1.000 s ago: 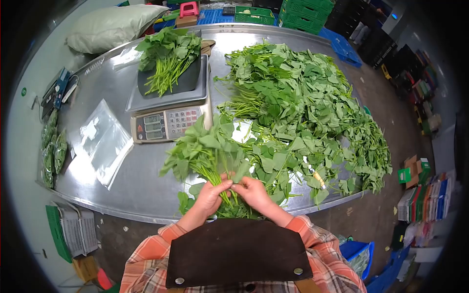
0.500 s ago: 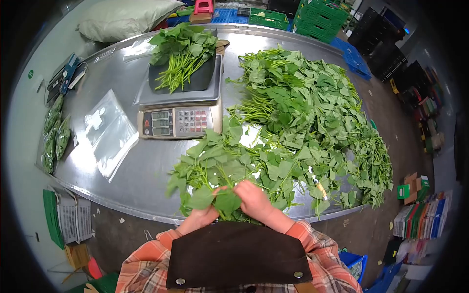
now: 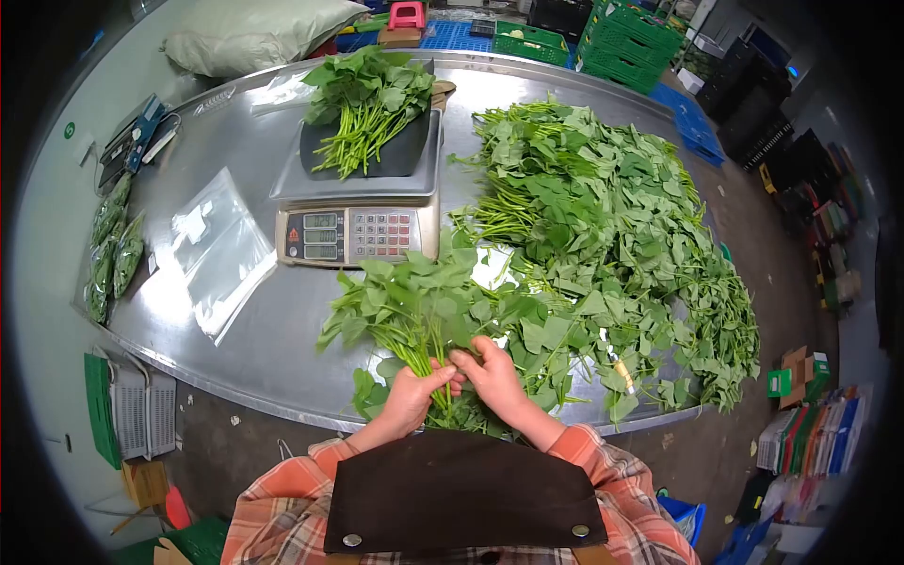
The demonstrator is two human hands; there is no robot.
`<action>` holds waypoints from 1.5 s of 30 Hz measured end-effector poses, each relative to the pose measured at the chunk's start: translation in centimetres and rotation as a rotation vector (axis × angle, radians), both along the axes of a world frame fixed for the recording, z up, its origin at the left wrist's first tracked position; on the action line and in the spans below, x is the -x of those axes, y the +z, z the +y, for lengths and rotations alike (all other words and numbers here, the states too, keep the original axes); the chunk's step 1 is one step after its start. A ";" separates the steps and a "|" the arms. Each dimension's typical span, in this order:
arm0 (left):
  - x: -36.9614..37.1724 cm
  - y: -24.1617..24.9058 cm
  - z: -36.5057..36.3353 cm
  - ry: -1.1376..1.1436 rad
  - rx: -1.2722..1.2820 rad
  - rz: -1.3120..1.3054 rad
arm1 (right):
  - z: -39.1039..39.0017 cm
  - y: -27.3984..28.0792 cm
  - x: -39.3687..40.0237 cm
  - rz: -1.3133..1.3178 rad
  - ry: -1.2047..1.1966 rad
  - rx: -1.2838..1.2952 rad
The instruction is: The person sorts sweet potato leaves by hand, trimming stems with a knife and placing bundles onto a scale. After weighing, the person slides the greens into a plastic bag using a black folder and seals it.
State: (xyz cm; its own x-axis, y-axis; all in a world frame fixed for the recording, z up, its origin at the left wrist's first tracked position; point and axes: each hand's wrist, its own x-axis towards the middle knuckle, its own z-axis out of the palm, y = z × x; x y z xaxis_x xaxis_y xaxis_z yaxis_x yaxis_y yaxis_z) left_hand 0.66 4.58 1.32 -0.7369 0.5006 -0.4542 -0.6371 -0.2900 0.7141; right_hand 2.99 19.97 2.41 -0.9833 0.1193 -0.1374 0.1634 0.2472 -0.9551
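My left hand (image 3: 411, 397) is closed around the stems of a bunch of leafy greens (image 3: 414, 311), whose leaves fan out away from me over the metal table. Close beside it, my right hand (image 3: 487, 375) has its thumb and fingers drawn together at the same stems; what lies in its fingers is too small to make out. A large heap of leafy greens (image 3: 603, 207) spreads over the table to the right. Another bunch of greens (image 3: 369, 108) rests on the dark tray of a digital scale (image 3: 358, 234) beyond my hands.
Clear plastic bags (image 3: 217, 250) lie flat left of the scale. Bagged greens (image 3: 111, 250) sit at the left edge of the metal table (image 3: 273, 367). A white sack (image 3: 254, 38) and green crates (image 3: 626, 42) stand past the far edge. A yellow-and-white tube (image 3: 621, 373) lies among the leaves.
The bunch in my left hand now shows its stems gathered upright in the grip. A leaf that covered my fingers is gone from there. My right hand has turned and its fingers point left.
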 end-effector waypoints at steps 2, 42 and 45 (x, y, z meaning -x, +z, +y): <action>-0.1 -0.2 -0.1 -0.046 -0.039 0.014 | -0.3 -0.2 0.0 0.039 -0.024 0.210; 1.9 0.4 2.8 0.245 -0.105 0.044 | 3.1 1.3 0.1 0.533 0.002 -0.635; 2.1 -0.7 2.3 0.253 -0.062 -0.036 | 1.2 0.9 -0.1 0.521 -0.004 -0.569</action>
